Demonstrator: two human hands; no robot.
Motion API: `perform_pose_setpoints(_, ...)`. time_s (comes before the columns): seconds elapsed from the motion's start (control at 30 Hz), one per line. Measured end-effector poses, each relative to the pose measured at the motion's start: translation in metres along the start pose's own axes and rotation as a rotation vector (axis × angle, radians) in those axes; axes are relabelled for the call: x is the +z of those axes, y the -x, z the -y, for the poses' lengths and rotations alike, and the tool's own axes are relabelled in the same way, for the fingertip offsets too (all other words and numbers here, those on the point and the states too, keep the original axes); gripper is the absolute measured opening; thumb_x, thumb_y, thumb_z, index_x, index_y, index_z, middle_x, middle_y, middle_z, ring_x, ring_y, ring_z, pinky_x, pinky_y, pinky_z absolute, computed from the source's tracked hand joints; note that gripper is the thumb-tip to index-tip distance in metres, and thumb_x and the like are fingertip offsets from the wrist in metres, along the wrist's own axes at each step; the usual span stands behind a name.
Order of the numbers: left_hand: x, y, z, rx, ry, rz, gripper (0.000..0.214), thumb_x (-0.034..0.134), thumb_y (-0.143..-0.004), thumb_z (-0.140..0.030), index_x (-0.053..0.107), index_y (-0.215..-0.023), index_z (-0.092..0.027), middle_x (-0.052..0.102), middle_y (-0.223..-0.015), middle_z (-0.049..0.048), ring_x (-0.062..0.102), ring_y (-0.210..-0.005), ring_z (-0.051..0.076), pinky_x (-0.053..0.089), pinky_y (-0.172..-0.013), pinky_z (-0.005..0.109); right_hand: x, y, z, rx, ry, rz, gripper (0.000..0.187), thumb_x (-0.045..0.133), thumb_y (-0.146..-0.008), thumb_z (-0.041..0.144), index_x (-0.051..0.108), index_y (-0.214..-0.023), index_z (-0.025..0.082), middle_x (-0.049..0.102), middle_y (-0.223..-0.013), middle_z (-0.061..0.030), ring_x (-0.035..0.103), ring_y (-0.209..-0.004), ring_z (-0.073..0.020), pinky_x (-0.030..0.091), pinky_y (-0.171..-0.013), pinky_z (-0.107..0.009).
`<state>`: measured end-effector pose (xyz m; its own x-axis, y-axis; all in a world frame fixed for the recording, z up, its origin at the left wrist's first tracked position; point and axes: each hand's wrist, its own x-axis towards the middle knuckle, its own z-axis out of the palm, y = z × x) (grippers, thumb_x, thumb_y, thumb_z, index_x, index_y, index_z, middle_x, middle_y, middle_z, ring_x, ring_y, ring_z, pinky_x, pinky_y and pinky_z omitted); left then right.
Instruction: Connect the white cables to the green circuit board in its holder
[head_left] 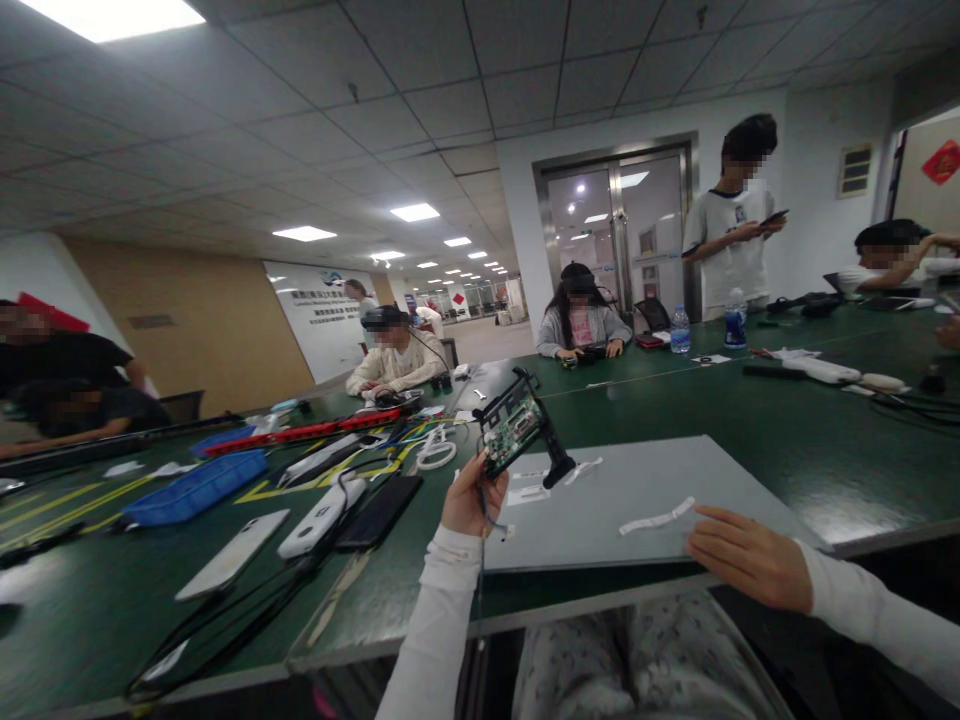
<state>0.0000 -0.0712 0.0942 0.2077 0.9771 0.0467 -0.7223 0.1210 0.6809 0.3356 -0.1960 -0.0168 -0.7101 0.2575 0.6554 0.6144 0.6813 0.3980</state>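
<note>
circuit board (516, 437) in left hand (472, 495), details blurred

Wall sign (313, 322) w/ unreadable Chinese txt

Green circuit board (514, 436) with black bracket (558, 468), tilted, held aloft; white strip (657, 519) on grey panel (697, 468).

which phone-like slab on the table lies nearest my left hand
The black slab, set apart by its dark colour, is nearest the left hand. The white slab and white corded device lie farther left.
</note>
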Motion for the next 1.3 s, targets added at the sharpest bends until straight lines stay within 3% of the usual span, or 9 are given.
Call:
perform_pose_setpoints(0.3, 0.022, 0.012, 0.017, -0.043, -0.078, -0.011, 0.017, 0.044, -0.079, -0.008, 0.06, -0.083, -0.013, 0.066, -0.073, 0.0031, 0.063, -0.066, 0.012, 0.054, -0.059, 0.019, 0.0, -0.003, -0.003, -0.026, -0.067, 0.07, 0.024, 0.045, -0.08, 0.013, 0.055, -0.102, 0.017, 0.061, -0.087, -0.004, 0.053, -0.092, -0.0135, 0.034, -0.096, -0.044)
perform_pose_setpoints(0.4, 0.018, 0.01, 0.025, -0.057, -0.136, 0.001, 0.014, 0.047, -0.079, -0.012, 0.06, -0.086, -0.013, 0.066, -0.074, 0.0041, 0.063, -0.067, 0.013, 0.054, -0.061, 0.021, 0.0, -0.01, -0.006, -0.01, -0.121, 0.07, 0.033, 0.044, -0.08, 0.027, 0.05, -0.111, 0.016, 0.057, -0.099, -0.0088, 0.049, -0.098, -0.0186, 0.032, -0.094, -0.049)
perform_pose_setpoints(0.53, 0.009, 0.006, 0.035, -0.084, -0.152, 0.008, 0.016, 0.05, -0.077, -0.013, 0.059, -0.09, -0.013, 0.066, -0.074, 0.0051, 0.063, -0.065, 0.014, 0.055, -0.061, 0.022, 0.005, -0.026, -0.006, 0.154, -0.213, 0.078, 0.049, 0.041, -0.078, 0.042, 0.044, -0.117, 0.014, 0.05, -0.112, -0.0142, 0.042, -0.107, -0.0241, 0.03, -0.091, -0.05)
perform_pose_setpoints(0.7, 0.003, 0.004, 0.047, -0.138, -0.124, -0.033, 0.012, 0.05, -0.075, -0.007, 0.059, -0.083, -0.011, 0.066, -0.07, 0.0046, 0.062, -0.059, 0.013, 0.054, -0.054, 0.019, 0.025, -0.049, 0.001, 0.502, -0.352, 0.244, 0.038, 0.049, -0.075, 0.038, 0.052, -0.107, 0.017, 0.05, -0.11, -0.0116, 0.041, -0.106, -0.022, 0.036, -0.087, -0.04)
perform_pose_setpoints(0.87, -0.002, 0.006, 0.055, -0.157, -0.101, -0.049, 0.009, 0.052, -0.073, -0.005, 0.058, -0.08, -0.009, 0.066, -0.068, 0.0043, 0.062, -0.056, 0.012, 0.054, -0.053, 0.018, 0.036, -0.063, 0.006, 0.576, -0.54, 0.329, 0.023, 0.056, -0.068, 0.026, 0.059, -0.09, 0.022, 0.05, -0.112, -0.0069, 0.041, -0.108, -0.0213, 0.034, -0.088, -0.038)
perform_pose_setpoints(1.03, -0.007, 0.006, 0.057, -0.152, -0.088, -0.074, 0.008, 0.053, -0.073, -0.006, 0.057, -0.079, -0.009, 0.066, -0.068, 0.0041, 0.062, -0.057, 0.012, 0.053, -0.054, 0.018, 0.033, -0.065, -0.002, 0.58, -0.683, 0.286, 0.011, 0.054, -0.065, 0.015, 0.059, -0.074, 0.019, 0.055, -0.104, -0.0052, 0.049, -0.099, -0.018, 0.035, -0.087, -0.034)
perform_pose_setpoints(1.17, -0.01, 0.005, 0.058, -0.16, -0.103, -0.059, 0.009, 0.053, -0.073, -0.006, 0.057, -0.08, -0.009, 0.065, -0.067, 0.0033, 0.061, -0.055, 0.011, 0.053, -0.052, 0.018, 0.022, -0.061, -0.013, 0.584, -0.838, 0.215, 0.004, 0.053, -0.068, 0.019, 0.057, -0.071, 0.018, 0.059, -0.095, -0.0051, 0.054, -0.088, -0.0151, 0.04, -0.081, -0.03)
perform_pose_setpoints(1.3, -0.011, 0.005, 0.065, -0.194, -0.131, -0.022, 0.01, 0.053, -0.072, -0.005, 0.056, -0.081, -0.009, 0.065, -0.068, 0.0034, 0.061, -0.056, 0.01, 0.052, -0.053, 0.018, 0.013, -0.048, -0.028, 0.838, -0.965, -0.031, 0.014, 0.052, -0.073, 0.031, 0.056, -0.075, 0.018, 0.06, -0.09, -0.0059, 0.054, -0.089, -0.016, 0.04, -0.084, -0.032)
